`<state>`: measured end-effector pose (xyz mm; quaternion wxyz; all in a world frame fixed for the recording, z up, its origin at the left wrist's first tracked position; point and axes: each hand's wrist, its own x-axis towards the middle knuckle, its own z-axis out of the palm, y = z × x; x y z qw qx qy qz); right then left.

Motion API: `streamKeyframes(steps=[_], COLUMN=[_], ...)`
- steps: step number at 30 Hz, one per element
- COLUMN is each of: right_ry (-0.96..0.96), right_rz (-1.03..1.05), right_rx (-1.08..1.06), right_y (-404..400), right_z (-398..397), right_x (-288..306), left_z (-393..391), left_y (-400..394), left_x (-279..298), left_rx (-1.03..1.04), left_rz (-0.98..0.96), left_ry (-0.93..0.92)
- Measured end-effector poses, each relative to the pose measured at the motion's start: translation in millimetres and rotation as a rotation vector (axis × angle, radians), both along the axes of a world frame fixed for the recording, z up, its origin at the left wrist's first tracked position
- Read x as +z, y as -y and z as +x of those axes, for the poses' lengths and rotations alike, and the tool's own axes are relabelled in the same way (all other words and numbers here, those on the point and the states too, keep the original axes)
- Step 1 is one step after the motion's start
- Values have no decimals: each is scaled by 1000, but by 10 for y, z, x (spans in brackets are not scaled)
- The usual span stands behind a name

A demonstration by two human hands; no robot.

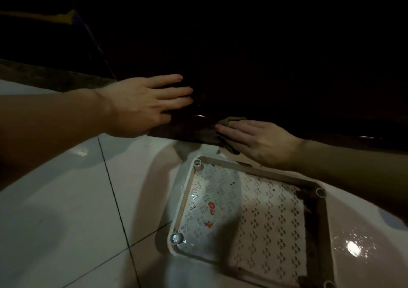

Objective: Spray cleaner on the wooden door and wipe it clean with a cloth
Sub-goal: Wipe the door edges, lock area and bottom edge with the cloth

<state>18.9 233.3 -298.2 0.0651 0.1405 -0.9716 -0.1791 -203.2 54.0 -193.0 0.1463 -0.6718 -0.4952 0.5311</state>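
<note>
The dark wooden door (254, 71) fills the upper part of the head view, its bottom edge just above the floor. My left hand (141, 104) lies flat against the door's lower part, fingers straight. My right hand (256, 141) presses a grey-green cloth (229, 131) with straight fingers against the door's bottom rail. The cloth shows above and below my fingertips. No spray bottle is in sight.
A beige perforated plastic shelf tray (318, 201) with corner sockets lies on the glossy white floor tiles (66, 199) right below my right hand. A dark stone threshold (44, 75) runs along the left. The light is dim.
</note>
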Motion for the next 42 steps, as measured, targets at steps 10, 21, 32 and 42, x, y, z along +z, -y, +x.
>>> streamKeyframes(steps=[10, 21, 32, 42], right_ry=[423, -56, 466, 3], right_rz=[-149, -50, -202, -32], right_rx=[-120, -8, -97, -69], right_y=[-100, 280, 217, 523], right_z=[-226, -446, -706, -864], right_x=[-580, -142, -482, -177], left_z=[-158, -294, -416, -466], left_y=[134, 218, 351, 381], left_x=[-21, 20, -17, -41], left_rx=[14, 10, 55, 28], left_rz=[13, 28, 55, 62], left_ry=[11, -1, -50, -39])
